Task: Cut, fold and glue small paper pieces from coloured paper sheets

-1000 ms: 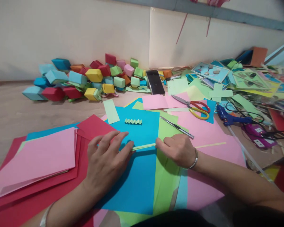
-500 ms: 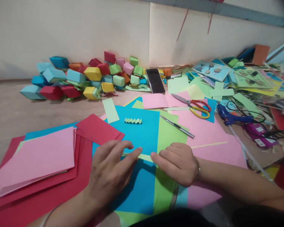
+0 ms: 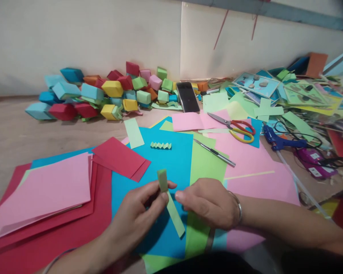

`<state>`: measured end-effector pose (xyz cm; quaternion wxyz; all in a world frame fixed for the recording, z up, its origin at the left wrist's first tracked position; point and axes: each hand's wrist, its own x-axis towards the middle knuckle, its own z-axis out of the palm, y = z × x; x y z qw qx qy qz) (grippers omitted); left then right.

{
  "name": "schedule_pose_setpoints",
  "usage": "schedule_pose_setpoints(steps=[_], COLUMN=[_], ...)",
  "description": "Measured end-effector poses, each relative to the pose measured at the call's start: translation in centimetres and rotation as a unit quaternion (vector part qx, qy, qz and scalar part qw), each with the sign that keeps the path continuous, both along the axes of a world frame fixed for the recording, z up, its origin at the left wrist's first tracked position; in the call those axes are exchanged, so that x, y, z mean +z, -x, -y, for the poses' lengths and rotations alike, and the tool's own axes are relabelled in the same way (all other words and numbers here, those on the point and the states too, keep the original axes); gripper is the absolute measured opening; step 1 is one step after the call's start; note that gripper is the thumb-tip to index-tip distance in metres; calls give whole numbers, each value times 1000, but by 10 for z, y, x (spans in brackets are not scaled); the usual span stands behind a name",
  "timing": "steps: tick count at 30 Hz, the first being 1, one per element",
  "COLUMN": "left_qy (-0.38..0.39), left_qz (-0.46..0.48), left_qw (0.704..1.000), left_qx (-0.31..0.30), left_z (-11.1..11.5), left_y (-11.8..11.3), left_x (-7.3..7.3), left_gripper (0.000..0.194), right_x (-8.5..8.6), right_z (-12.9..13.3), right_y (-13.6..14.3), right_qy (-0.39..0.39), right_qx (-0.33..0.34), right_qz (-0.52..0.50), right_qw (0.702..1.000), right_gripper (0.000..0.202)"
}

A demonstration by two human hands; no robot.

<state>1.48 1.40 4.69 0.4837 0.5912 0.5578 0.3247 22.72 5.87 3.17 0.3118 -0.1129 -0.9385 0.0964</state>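
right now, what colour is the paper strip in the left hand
The paper strip is pale green, shown in the head view.

- No lettering, brand, number or sign can be read anywhere.
- Any print on the purple power strip (image 3: 313, 163) is too small to tell.

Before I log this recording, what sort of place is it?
Most likely a papercraft work area: there is a heap of folded paper boxes, a slim craft knife lying on colored sheets, and a blue hot-glue gun with a glue stick in it.
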Motion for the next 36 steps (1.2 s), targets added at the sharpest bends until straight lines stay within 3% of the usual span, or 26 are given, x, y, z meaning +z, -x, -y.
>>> schedule_pose_setpoints(steps=[3,7,14,17,25,29,36], left_qy=[204,300,212,177,158,104,12], left_qz=[125,189,121,98,88,74,51], left_qw=[970,935,968,976,982,991,999], left_qx=[48,17,57,76,61,32,5], left_z=[-2,-2,-7,-9,-6,-1,5], left_y=[-5,-11,-7,-4,-4,-5,-7], left_x=[-3,-9,-12,-12,-12,-15,-12], left_gripper=[35,39,50,51,49,39,27], right_x=[-5,-8,-14,-17,-22,-22,-19], right_z=[0,1,-2,-3,1,3,8], right_y=[1,4,7,6,5,6,6], right_qy=[-61,-75,167,215,145,83,60], right_qx=[-1,30,76,59,-101,-133,-158], right_qz=[16,-31,-56,-33,1,16,37], right_qw=[998,996,981,974,984,988,985], right_gripper=[28,15,38,39,42,44,37])
